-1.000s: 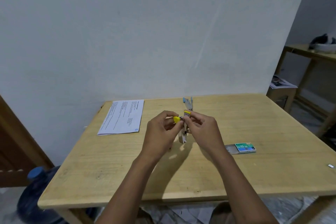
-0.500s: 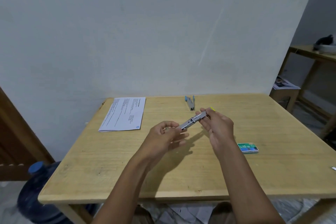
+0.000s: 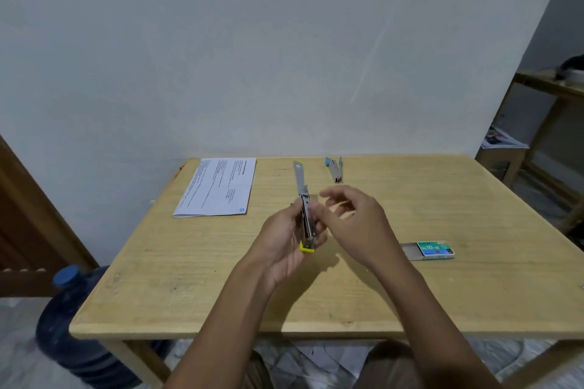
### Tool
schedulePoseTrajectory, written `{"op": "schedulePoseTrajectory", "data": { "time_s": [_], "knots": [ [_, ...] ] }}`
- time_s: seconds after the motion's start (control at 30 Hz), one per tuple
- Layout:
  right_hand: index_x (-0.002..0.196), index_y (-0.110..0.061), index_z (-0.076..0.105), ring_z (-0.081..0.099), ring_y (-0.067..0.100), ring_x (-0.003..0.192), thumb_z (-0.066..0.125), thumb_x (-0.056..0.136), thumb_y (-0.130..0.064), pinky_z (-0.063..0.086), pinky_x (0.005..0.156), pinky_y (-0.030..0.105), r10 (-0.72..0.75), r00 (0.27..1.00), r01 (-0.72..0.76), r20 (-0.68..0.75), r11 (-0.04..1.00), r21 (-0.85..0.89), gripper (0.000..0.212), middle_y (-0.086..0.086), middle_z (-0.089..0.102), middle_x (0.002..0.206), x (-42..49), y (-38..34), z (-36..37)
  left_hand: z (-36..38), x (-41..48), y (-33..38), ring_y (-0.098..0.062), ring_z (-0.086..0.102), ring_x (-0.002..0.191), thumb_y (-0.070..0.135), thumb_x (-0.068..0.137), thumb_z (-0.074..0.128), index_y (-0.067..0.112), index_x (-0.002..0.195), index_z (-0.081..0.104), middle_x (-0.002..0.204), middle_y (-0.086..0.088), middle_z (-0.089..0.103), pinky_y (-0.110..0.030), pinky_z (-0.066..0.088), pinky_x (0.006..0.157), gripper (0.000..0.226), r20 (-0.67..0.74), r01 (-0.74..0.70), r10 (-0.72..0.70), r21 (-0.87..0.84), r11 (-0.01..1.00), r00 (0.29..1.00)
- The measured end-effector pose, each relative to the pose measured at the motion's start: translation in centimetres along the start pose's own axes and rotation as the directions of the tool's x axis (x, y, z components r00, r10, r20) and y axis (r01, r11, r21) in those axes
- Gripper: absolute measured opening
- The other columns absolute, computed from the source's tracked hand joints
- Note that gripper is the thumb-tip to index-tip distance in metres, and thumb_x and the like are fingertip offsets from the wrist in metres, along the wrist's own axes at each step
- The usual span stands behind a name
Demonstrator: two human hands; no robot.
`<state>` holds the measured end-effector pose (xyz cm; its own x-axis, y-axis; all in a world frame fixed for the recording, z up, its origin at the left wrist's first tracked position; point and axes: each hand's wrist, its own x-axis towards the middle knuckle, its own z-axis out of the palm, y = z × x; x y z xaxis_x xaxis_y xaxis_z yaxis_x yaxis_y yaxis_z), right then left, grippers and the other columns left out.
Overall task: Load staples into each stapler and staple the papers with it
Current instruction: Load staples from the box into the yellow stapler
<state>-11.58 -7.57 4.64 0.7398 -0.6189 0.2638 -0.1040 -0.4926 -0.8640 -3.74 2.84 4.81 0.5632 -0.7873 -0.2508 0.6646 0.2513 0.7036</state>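
My left hand [image 3: 284, 240] grips a small yellow stapler [image 3: 305, 215] that is swung fully open, its metal arm pointing away from me and its yellow end toward me. Just right of it hovers my right hand [image 3: 357, 224], fingers apart and holding nothing. A blue stapler [image 3: 335, 169] lies at the table's far edge. The printed papers [image 3: 218, 188] lie at the far left. A green staple box [image 3: 429, 250], slid partly open, sits to the right.
The wooden table [image 3: 196, 287] stands against a white wall. A blue water jug [image 3: 72, 319] is on the floor at the left. A wooden bench and low stool [image 3: 502, 155] stand at the right.
The stapler has turned from a slanted hold between both hands to pointing away from me in my left hand alone. My right hand has let go and opened.
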Motion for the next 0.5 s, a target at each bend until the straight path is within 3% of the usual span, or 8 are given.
{"op": "schedulePoseTrajectory", "data": {
  "time_s": [0.1, 0.23, 0.37, 0.5],
  "knots": [
    [0.093, -0.03, 0.071, 0.055, 0.001, 0.06, 0.078, 0.078, -0.042, 0.047, 0.061, 0.016, 0.045, 0.995, -0.039, 0.086, 0.997, -0.069, 0.02, -0.011, 0.066, 0.087, -1.2, -0.7, -0.1, 0.6, 0.3, -0.2, -0.02, 0.067, 0.073, 0.027, 0.107, 0.036, 0.002, 0.106, 0.057, 0.084, -0.012, 0.065, -0.034, 0.06, 0.064, 0.033, -0.087, -0.041, 0.038, -0.032, 0.999, 0.996],
    [0.094, -0.031, 0.072, 0.061, 0.0, 0.071, 0.077, 0.079, -0.04, 0.047, 0.067, 0.019, 0.056, 0.995, -0.038, 0.086, 0.981, -0.192, 0.018, -0.014, 0.067, 0.089, -0.9, -1.3, -0.3, 1.0, 0.5, -0.8, -0.02, 0.057, 0.074, 0.024, 0.107, 0.036, 0.003, 0.116, 0.052, 0.087, -0.015, 0.056, -0.027, 0.056, 0.051, 0.028, -0.158, -0.081, 0.07, -0.065, 0.995, 0.985],
    [0.093, -0.025, 0.074, 0.061, 0.0, 0.071, 0.075, 0.083, -0.039, 0.044, 0.063, 0.015, 0.08, 0.992, -0.058, 0.097, 0.976, -0.211, 0.017, -0.012, 0.069, 0.083, -1.0, -1.4, -0.3, 0.7, 0.8, -1.0, -0.025, 0.065, 0.072, 0.025, 0.107, 0.036, 0.004, 0.114, 0.052, 0.091, -0.017, 0.057, -0.03, 0.058, 0.054, 0.028, -0.205, -0.138, 0.124, -0.054, 0.989, 0.971],
    [0.094, -0.022, 0.074, 0.06, -0.002, 0.062, 0.072, 0.086, -0.038, 0.04, 0.056, 0.008, 0.095, 0.99, -0.074, 0.104, 0.979, -0.19, 0.018, -0.01, 0.07, 0.075, -1.2, -1.3, 0.4, 0.1, 1.0, -1.1, -0.022, 0.058, 0.073, 0.027, 0.106, 0.038, 0.006, 0.107, 0.053, 0.089, -0.013, 0.053, -0.03, 0.056, 0.059, 0.026, -0.243, -0.179, 0.174, 0.001, 0.984, 0.954]
  ]
}}
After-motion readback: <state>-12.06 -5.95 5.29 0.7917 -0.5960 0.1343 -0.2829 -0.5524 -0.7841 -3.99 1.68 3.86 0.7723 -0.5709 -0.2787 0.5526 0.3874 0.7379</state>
